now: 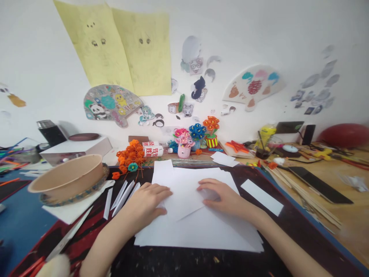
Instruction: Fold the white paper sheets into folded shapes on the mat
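A stack of white paper (201, 231) lies on a dark mat, with a smaller white sheet (184, 192) on top of it. My left hand (151, 202) rests on the left edge of that sheet, fingers spread and flat. On the right, my right hand (220, 196) is curved over the paper, its thumb and fingers apart, touching the surface. Neither hand grips anything visible. Several narrow folded white strips (122, 196) lie left of my left hand. A white rectangular piece (262, 197) lies to the right of the stack.
A beige oval basin (66, 177) stands at the left, with scissors (69, 234) in front of it. Orange craft flowers (131, 154) and small flower pots (184, 150) line the back. Wooden sticks (305, 200) and a black phone-like slab (319, 184) lie at the right.
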### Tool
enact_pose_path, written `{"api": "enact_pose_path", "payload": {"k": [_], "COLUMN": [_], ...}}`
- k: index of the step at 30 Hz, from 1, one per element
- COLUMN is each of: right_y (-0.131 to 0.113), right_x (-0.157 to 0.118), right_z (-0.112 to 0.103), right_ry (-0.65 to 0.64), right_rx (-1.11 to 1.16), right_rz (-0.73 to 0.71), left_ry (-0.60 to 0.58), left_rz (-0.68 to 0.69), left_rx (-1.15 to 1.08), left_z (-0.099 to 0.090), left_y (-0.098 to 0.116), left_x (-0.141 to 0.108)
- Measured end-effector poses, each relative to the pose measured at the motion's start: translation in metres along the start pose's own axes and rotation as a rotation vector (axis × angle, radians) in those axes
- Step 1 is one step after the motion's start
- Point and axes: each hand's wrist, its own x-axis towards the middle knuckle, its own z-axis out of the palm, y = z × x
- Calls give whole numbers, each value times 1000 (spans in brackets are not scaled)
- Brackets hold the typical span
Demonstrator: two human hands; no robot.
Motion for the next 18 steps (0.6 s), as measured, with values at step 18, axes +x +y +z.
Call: {"api": "enact_pose_path", "payload": {"k": [18], "right_y": [1], "right_x": [0], "right_z": [0], "right_ry": [-8], "right_rx": [8], "right_rz": [-12], "left_ry": [34], "left_rz": [34], "left_rx": [-52], "left_z": [14], "left_y": [11], "left_x": [1]}}
